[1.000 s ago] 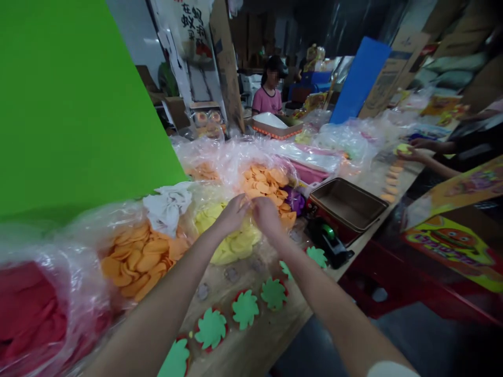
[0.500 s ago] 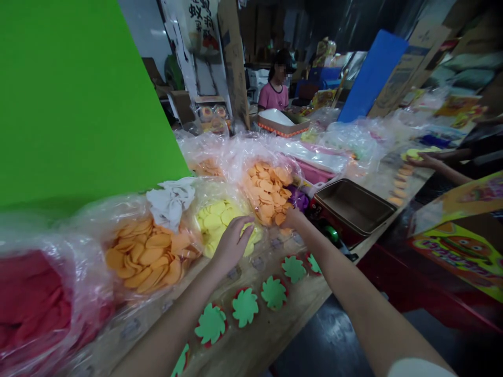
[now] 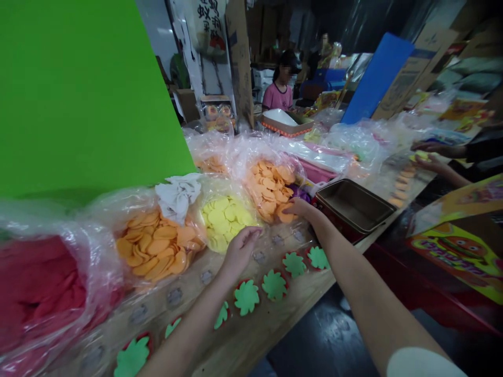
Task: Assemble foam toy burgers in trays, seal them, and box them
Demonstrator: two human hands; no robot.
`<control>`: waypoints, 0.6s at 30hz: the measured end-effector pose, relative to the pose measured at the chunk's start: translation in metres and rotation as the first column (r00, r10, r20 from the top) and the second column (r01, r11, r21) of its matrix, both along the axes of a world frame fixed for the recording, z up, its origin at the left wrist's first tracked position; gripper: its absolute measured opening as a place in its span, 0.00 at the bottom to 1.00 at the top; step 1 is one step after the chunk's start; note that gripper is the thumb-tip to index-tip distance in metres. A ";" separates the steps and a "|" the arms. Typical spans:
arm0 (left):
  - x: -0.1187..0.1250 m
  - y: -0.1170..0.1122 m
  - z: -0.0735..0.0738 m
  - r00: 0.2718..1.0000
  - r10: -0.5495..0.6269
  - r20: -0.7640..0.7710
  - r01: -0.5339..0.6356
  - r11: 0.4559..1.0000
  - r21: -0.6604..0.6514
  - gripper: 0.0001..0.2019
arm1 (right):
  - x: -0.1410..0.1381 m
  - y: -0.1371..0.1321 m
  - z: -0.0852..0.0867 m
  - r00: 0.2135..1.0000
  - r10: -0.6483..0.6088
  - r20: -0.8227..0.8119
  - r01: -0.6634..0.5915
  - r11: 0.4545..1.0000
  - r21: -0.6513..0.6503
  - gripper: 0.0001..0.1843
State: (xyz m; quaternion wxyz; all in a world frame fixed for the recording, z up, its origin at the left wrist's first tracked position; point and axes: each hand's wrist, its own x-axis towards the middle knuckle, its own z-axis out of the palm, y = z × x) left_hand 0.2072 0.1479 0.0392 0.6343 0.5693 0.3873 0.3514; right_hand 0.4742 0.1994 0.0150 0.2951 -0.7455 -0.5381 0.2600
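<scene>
My right hand (image 3: 301, 208) grips an orange disc (image 3: 285, 212), thin and soft-looking, at the near edge of a plastic bag filled with similar orange pieces (image 3: 271, 180). My left hand (image 3: 242, 247) hovers over the table just in front of a bag of yellow pieces (image 3: 223, 219). Its fingers are drawn together with the thumb; anything between them is too small to make out. Below my hands runs a row of green leaf-shaped pieces (image 3: 274, 285) on red ones. Behind that row lies a line of small greyish clear pieces (image 3: 259, 256).
To the left are bags of larger orange discs (image 3: 157, 246) and red pieces (image 3: 39, 288), with a white cloth (image 3: 178, 196) between bags. A brown bin (image 3: 353, 207) stands right. A co-worker's hands (image 3: 432, 157) hold something yellow. Another person (image 3: 278, 97) sits behind; a green panel (image 3: 86, 94) rises left.
My right hand has drawn slightly back from the orange pile, and a disc now shows in its fingers. My left hand has moved off the yellow pieces toward me, its fingers closing.
</scene>
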 end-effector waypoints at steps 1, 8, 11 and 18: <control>0.004 -0.003 0.000 0.996 0.022 0.091 -0.011 0.992 -0.122 0.12 | 0.000 -0.009 0.007 0.999 -0.008 -0.038 0.008 1.000 -0.007 0.14; 0.038 -0.038 -0.005 0.762 0.096 0.640 0.404 0.702 -0.587 0.23 | -0.087 -0.108 0.019 0.960 0.023 -0.279 0.067 0.949 0.308 0.27; 0.032 -0.059 -0.010 0.788 0.053 0.613 0.445 0.640 -0.627 0.20 | -0.108 -0.150 0.015 0.985 0.053 -0.161 0.008 0.933 0.361 0.24; 0.021 -0.096 -0.019 0.908 -0.372 0.192 0.399 0.636 -0.661 0.18 | -0.092 -0.205 0.000 0.963 0.097 -0.252 -0.071 0.991 0.110 0.11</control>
